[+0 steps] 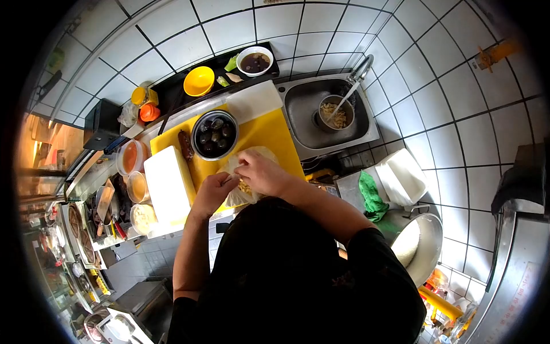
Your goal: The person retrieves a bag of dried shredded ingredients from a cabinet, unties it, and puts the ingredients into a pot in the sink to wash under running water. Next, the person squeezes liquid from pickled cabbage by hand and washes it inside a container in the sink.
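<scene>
From my end of the head feed: work on the near edge of the yellow cutting board [281, 140], clear plastic bag [235, 199] lying there with pale yellowish pieces in it. Left hand [212, 194] closed, thumb and fingers pinching the bag's plastic; right hand [260, 172], just right of it, looks pinched on the bag too, fingertips partly hidden. Progress, my judgement: midway through handling the bag; the contents are inside, none seen tipped out. Opening or tying, I can't tell. Count: one bag; one metal bowl [200, 152] beyond the hands, holding roughly eight dark round items [216, 136], some overlapping, so not exact; one dark red sausage-like piece [185, 145] left of the bowl; one white block [166, 183] at left; three tubs [120, 160] farther left. On the far ledge, one yellow bowl [199, 83] and one white bowl [252, 74] of dark liquid. Far right, one sink [298, 94], one pot [337, 128] in it, pale pieces inside.
</scene>
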### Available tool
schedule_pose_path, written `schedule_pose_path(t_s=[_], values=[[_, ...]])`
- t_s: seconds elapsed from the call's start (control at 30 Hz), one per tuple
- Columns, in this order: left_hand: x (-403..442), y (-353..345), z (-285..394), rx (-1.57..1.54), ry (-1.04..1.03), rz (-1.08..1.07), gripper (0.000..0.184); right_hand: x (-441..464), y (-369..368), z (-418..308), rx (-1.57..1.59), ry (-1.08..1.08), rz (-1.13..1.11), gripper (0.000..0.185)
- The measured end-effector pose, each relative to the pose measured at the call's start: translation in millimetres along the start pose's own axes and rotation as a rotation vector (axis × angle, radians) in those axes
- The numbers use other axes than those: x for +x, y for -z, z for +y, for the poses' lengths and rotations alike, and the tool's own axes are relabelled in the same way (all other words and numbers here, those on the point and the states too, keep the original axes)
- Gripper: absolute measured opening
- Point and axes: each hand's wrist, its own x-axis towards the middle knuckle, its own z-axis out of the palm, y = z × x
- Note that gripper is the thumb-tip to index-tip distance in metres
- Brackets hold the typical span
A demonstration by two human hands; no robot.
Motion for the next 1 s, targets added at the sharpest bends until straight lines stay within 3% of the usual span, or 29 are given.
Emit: schedule_pose_path(t_s=[0.1,0.2,0.3,0.4,0.5,0.7,0.77,0.83,0.9,1.0], values=[[-2,2,4,0.015,-0.05,0.027,0.034,3,0,3,-0.04,-0.018,-0.079,0.034],[-2,0,3,-0.046,-0.017,0.038,0.033,6,13,-13,0.315,-0.252,-0.096,0.029],[3,-2,-12,-0.145,0.04,0.016,0.031,7,27,-12,0.734,-0.295,-0.147,0.027],[5,-2,-15,-0.227,0.066,0.008,0.031,2,19,3,0.65,-0.111,-0.186,0.021],[4,-1,-11,-0.309,0.061,0.005,0.031,0,10,6,0.552,-0.19,-0.164,0.02],[-5,5,-19,-0.316,-0.021,0.079,0.025,-3,16,0,0.04,0.141,0.149,0.012],[4,2,-50,-0.307,0.111,0.212,0.024,-15,24,18,0.004,0.098,-0.032,0.016],[17,12,-111,-0.272,0.249,0.36,0.023,-38,23,61,-0.203,0.046,-0.077,0.021],[19,3,-146,-0.317,0.342,0.35,0.022,-67,11,89,-0.117,-0.101,-0.097,0.024],[8,0,-130,-0.266,0.327,0.391,0.02,-70,11,84,-0.063,-0.238,-0.048,0.023]])
